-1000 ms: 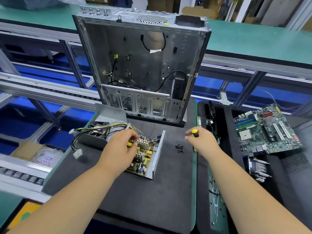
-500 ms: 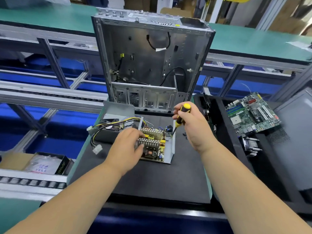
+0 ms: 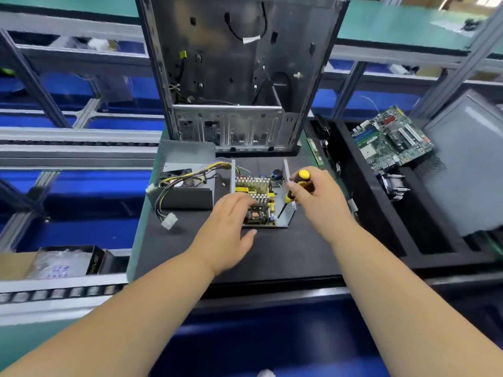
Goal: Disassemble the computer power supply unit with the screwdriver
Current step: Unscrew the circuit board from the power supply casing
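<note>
1. At upper centre of the frame: the gutted computer case (image 3: 239, 77) stands upright on the black mat (image 3: 272, 254), open side toward the camera. It takes no part in this step.
2. Right of frame: a black tray (image 3: 381, 213) holds a green motherboard (image 3: 392, 137); well apart from the work.
3. Left of centre: the detached cover (image 3: 187, 186) of the supply, with fan and a yellow-black cable bundle (image 3: 190, 178), lies just beside the open unit.
4. Centre of frame: the power supply unit (image 3: 261, 197) sits on the mat, lid off, circuit board and heat sinks exposed in its metal base.
5. Left hand (image 3: 231, 227): fingers laid flat on the board's near-left side, thumb at the near edge; it presses, not visibly gripping.
6. Right hand (image 3: 318, 197): fingers curled round the yellow-black handle of the screwdriver (image 3: 294, 191).
7. Screwdriver shaft slants down-left; the tip meets the board's near-right corner. The screw head itself is too small to see.
8. Judgement: the step in hand is loosening a board-mounting screw. To do it well, bring the shaft nearer vertical, seat the tip fully before turning, keep downward pressure, and let the left hand hold the base still, clear of the heat sink fins.
9. Risk, as judged: a slanted tip may cam out and scrape the board.
</note>
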The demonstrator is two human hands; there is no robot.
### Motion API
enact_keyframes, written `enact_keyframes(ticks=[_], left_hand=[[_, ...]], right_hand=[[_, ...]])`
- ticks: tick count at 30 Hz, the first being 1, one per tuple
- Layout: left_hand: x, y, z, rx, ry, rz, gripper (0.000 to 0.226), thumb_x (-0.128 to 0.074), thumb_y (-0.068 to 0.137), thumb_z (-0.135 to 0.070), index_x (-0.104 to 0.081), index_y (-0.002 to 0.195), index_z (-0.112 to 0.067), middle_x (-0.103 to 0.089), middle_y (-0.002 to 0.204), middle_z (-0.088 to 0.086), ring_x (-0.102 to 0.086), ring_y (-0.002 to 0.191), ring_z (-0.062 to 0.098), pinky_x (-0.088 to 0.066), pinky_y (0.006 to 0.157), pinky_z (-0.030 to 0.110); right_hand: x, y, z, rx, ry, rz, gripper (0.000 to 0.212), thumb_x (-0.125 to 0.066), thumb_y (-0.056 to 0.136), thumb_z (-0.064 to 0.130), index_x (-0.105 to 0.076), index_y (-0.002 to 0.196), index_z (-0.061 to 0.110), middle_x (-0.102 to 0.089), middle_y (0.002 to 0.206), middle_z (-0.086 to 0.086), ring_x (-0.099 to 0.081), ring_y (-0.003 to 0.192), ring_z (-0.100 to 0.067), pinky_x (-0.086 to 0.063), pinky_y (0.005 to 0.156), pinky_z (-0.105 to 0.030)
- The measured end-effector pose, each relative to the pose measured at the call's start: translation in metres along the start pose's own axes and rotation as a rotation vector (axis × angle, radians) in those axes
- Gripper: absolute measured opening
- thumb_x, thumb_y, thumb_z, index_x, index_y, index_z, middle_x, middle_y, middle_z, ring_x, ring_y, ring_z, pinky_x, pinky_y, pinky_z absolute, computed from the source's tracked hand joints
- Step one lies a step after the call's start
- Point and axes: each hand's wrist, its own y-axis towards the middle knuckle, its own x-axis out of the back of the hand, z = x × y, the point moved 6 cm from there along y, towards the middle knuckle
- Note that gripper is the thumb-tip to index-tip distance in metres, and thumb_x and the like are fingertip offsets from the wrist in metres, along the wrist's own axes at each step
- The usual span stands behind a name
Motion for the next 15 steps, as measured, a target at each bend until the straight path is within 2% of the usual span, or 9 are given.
enact_keyframes(ticks=[3,5,9,12,15], left_hand=[[-0.017,0.008,-0.008,-0.012,0.052,0.003,0.065,-0.07,0.086,-0.02,-0.043,0.143,-0.006,-0.038,0.149,0.009,-0.028,0.141,0.025,-0.012,0.12,0.025],[-0.033,0.014,-0.012,-0.015,0.027,0.053,0.077,-0.07,0.084,-0.022,-0.033,0.15,-0.006,-0.028,0.155,0.011,-0.019,0.146,0.026,-0.013,0.123,0.033],[-0.065,0.025,-0.023,-0.049,-0.017,0.122,0.089,-0.068,0.085,-0.023,-0.016,0.156,-0.01,-0.013,0.161,0.008,-0.001,0.151,0.023,0.0,0.122,0.028],[-0.075,0.033,-0.013,0.062,0.079,0.044,0.087,-0.069,0.086,-0.03,-0.02,0.155,-0.008,-0.017,0.161,0.01,-0.005,0.151,0.027,0.003,0.123,0.033],[-0.082,0.038,-0.007,0.087,0.273,0.008,0.085,-0.072,0.082,-0.038,-0.032,0.151,-0.006,-0.03,0.157,0.012,-0.018,0.149,0.032,0.003,0.123,0.039]], right_hand=[[-0.006,-0.002,-0.012,-0.027,0.003,0.027,0.01,-0.062,0.095,0.026,-0.06,0.092,0.017,-0.061,0.093,-0.003,-0.06,0.082,-0.017,-0.051,0.076,-0.036],[-0.009,-0.002,-0.02,-0.029,-0.006,0.052,0.011,-0.061,0.096,0.027,-0.059,0.093,0.017,-0.061,0.093,-0.003,-0.059,0.084,-0.017,-0.051,0.079,-0.038],[-0.01,0.001,-0.029,-0.022,0.012,0.08,0.011,-0.061,0.095,0.026,-0.059,0.094,0.015,-0.061,0.095,-0.005,-0.059,0.089,-0.021,-0.05,0.084,-0.047],[-0.011,0.004,-0.032,-0.01,0.031,0.104,0.009,-0.061,0.096,0.024,-0.058,0.096,0.015,-0.062,0.097,-0.005,-0.06,0.093,-0.023,-0.051,0.086,-0.049],[-0.011,0.006,-0.034,0.007,0.04,0.117,0.007,-0.061,0.096,0.024,-0.059,0.096,0.017,-0.062,0.099,-0.001,-0.06,0.094,-0.021,-0.051,0.086,-0.048]])
